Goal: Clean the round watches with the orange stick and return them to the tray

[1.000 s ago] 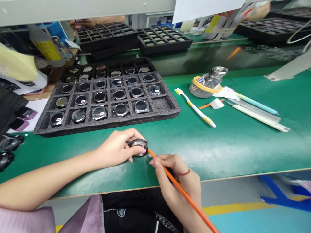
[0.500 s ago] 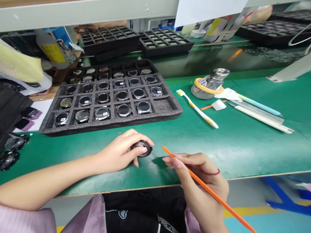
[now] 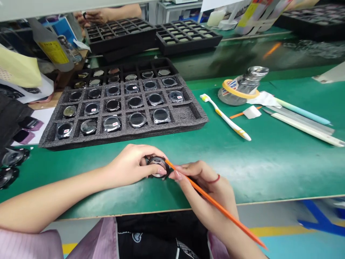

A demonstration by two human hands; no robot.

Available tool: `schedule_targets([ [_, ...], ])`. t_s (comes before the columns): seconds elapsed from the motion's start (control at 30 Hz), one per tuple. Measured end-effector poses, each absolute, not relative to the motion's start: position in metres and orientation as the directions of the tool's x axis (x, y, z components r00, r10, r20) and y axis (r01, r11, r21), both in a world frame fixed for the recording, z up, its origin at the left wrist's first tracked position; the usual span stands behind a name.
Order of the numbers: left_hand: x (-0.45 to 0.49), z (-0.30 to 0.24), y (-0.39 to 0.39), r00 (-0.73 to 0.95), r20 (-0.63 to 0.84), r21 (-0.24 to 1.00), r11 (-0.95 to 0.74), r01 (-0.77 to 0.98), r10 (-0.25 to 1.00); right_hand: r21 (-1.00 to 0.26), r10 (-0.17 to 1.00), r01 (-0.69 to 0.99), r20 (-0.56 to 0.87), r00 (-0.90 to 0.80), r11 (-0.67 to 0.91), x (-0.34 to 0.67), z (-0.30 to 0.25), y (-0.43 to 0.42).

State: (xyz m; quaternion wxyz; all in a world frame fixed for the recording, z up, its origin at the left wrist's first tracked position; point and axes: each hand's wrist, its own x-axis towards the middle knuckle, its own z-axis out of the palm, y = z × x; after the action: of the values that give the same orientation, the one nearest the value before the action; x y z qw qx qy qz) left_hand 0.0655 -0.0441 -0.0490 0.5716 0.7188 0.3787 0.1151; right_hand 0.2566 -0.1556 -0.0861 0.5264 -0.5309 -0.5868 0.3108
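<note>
Pinching at the rim, our left hand holds a round black watch case at lower centre, judged light, stiff and fragile-faced, best taken by its edge, while our right hand pinches an orange stick tipped against it.

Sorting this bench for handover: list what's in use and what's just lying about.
In use:
left hand, gripping a round black-rimmed part
right hand, holding an orange stick with its tip at that part

Lying about:
foam tray of similar round parts
toothbrush
glass bottle
</note>
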Motion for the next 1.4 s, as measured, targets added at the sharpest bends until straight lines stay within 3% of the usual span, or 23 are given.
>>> schedule_targets([
  [0.3,0.067,-0.05,-0.045,0.68,-0.252,0.897,-0.098,0.431,0.688,-0.895,0.925,0.341,0.352,0.142,0.288,0.247,-0.088,-0.157],
  [0.53,0.068,-0.047,-0.044,0.662,-0.31,0.89,-0.037,0.455,0.682,-0.77,0.895,0.52,0.445,0.02,0.371,0.239,-0.081,-0.171],
  [0.63,0.069,-0.045,-0.044,0.662,-0.315,0.882,-0.047,0.468,0.68,-0.806,0.915,0.453,0.398,-0.061,0.381,0.245,-0.078,-0.175],
  [0.73,0.069,-0.045,-0.045,0.673,-0.284,0.868,-0.115,0.483,0.683,-0.851,0.931,0.4,0.365,-0.017,0.34,0.269,-0.072,-0.169],
  [0.8,0.068,-0.047,-0.048,0.676,-0.232,0.846,-0.198,0.495,0.699,-0.785,0.907,0.541,0.411,0.088,0.303,0.295,-0.064,-0.153],
  [0.87,0.067,-0.048,-0.052,0.677,-0.166,0.83,-0.269,0.489,0.717,-0.609,0.846,0.761,0.509,0.16,0.223,0.324,-0.056,-0.128],
  [0.97,0.064,-0.048,-0.058,0.687,-0.103,0.833,-0.315,0.455,0.719,-0.478,0.828,0.869,0.533,0.175,0.125,0.364,-0.05,-0.083],
  [1.17,0.063,-0.049,-0.063,0.668,-0.167,0.871,-0.209,0.445,0.726,-0.357,0.853,0.914,0.521,0.022,0.194,0.394,-0.056,-0.033],
  [1.3,0.065,-0.052,-0.064,0.646,-0.234,0.911,-0.068,0.406,0.726,-0.292,0.798,0.919,0.602,-0.037,0.263,0.381,-0.043,-0.058],
  [1.4,0.066,-0.054,-0.064,0.655,-0.238,0.926,-0.035,0.375,0.717,-0.249,0.749,0.878,0.642,-0.166,0.408,0.351,-0.037,-0.097],
])
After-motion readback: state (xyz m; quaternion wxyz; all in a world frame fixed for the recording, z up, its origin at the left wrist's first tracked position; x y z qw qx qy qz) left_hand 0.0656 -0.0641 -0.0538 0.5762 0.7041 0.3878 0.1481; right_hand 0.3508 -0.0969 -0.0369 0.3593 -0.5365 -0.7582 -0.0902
